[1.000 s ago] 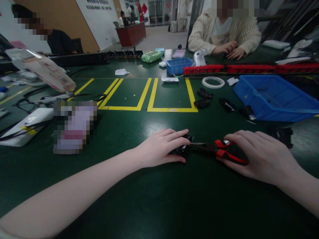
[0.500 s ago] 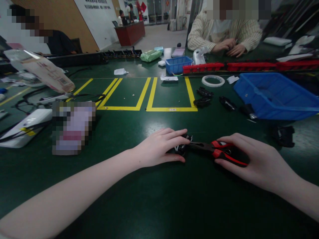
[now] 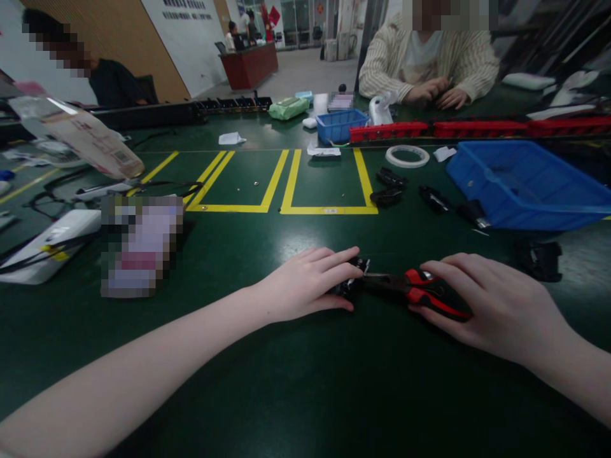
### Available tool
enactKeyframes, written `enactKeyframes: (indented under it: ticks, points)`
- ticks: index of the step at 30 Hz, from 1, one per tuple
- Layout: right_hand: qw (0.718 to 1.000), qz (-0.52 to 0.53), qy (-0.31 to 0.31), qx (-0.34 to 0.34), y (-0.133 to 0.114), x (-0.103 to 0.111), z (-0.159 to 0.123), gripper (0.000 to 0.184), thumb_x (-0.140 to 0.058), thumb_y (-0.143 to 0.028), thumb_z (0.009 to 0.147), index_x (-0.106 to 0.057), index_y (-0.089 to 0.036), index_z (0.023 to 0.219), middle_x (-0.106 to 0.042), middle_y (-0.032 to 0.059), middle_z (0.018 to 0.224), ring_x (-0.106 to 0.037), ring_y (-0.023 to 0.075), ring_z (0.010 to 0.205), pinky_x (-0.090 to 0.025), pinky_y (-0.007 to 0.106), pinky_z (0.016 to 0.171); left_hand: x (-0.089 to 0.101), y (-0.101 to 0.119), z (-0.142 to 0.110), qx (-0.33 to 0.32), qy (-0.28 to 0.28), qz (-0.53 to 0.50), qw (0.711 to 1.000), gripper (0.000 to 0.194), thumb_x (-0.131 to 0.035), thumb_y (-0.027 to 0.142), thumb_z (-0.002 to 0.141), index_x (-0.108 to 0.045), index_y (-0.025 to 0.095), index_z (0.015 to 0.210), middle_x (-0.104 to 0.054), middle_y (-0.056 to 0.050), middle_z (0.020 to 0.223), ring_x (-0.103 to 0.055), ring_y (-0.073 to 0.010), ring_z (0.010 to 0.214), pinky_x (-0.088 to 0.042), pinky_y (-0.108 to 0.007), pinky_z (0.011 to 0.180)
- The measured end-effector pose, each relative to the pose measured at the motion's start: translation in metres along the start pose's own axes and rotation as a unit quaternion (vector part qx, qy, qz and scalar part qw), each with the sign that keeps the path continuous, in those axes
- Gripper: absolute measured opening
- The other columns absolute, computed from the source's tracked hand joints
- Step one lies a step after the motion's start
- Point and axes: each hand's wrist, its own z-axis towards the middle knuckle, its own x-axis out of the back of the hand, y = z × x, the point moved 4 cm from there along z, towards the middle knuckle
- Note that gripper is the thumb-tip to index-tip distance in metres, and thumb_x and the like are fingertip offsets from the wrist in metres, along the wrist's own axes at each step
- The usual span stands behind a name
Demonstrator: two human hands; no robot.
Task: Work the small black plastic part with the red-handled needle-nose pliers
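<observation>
One small black plastic part with shiny bits [image 3: 363, 263] lay on a dark green tabletop [image 3: 305, 381] at center, pinched between the thumb and fingers of the left hand [image 3: 310, 280]. From the opposite side, the right hand [image 3: 506, 305] gripped the red-and-black handles of a pair of long-nosed metal pliers [image 3: 414, 291], fingers curled on one handle and thumb against the other. The pliers' dark tips reached the black part at the left fingertips; whether they had closed on it could not be told in the dim light.

Several loose black pieces [image 3: 434, 199] lay beyond the pliers, near a large blue plastic bin [image 3: 520, 191] and a white ring of tape [image 3: 407, 156]. Another black piece [image 3: 539, 261] sat just beyond the right hand. Yellow tape outlines [image 3: 329, 210] marked the surface ahead. Across the table, a person in a cream striped cardigan [image 3: 382, 63] sat with both hands close together behind a red strip [image 3: 477, 129].
</observation>
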Motion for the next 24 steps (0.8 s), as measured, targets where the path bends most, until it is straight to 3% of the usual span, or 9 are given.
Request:
enactKeyframes:
  ticks: [4, 11, 18, 24]
  points:
    - [1.000, 0.004, 0.004, 0.001, 0.000, -0.001, 0.001, 0.038, -0.050, -0.040, 0.087, -0.056, -0.007, 0.104, -0.060, 0.0172, 0.087, -0.060, 0.0247, 0.068, -0.051, 0.036, 0.052, 0.000, -0.002, 0.001, 0.010, 0.006, -0.024, 1.000, 0.042, -0.065, 0.040, 0.088, -0.053, 0.017, 0.120, -0.049, -0.015, 0.143, -0.060, -0.0249, 0.112, -0.050, -0.040, 0.092]
    - [0.997, 0.068, -0.012, -0.039, 0.005, -0.008, -0.002, 0.037, -0.052, -0.045, 0.087, -0.054, -0.014, 0.106, -0.062, 0.0125, 0.090, -0.063, 0.0207, 0.067, -0.053, 0.033, 0.053, 0.000, -0.006, 0.001, 0.049, 0.034, -0.078, 0.995, 0.068, -0.073, 0.040, 0.081, -0.040, 0.016, 0.135, -0.055, -0.014, 0.137, -0.055, -0.0263, 0.123, -0.047, -0.043, 0.101]
    - [0.990, 0.125, -0.016, -0.066, 0.007, -0.009, -0.003, 0.037, -0.053, -0.048, 0.086, -0.056, -0.015, 0.103, -0.063, 0.0095, 0.088, -0.064, 0.0185, 0.066, -0.053, 0.030, 0.053, -0.002, -0.007, 0.000, 0.055, 0.019, -0.066, 0.996, 0.078, -0.068, 0.045, 0.084, -0.029, 0.015, 0.145, -0.043, -0.016, 0.147, -0.044, -0.0289, 0.133, -0.039, -0.047, 0.109]
    - [0.983, 0.161, -0.035, -0.084, 0.007, -0.012, -0.003, 0.037, -0.055, -0.049, 0.085, -0.057, -0.017, 0.104, -0.064, 0.0079, 0.089, -0.064, 0.0181, 0.068, -0.053, 0.029, 0.054, -0.005, -0.009, 0.001, 0.043, -0.009, -0.077, 0.996, 0.084, -0.070, 0.048, 0.082, -0.029, 0.010, 0.146, -0.050, -0.017, 0.139, -0.047, -0.0277, 0.127, -0.041, -0.043, 0.106]
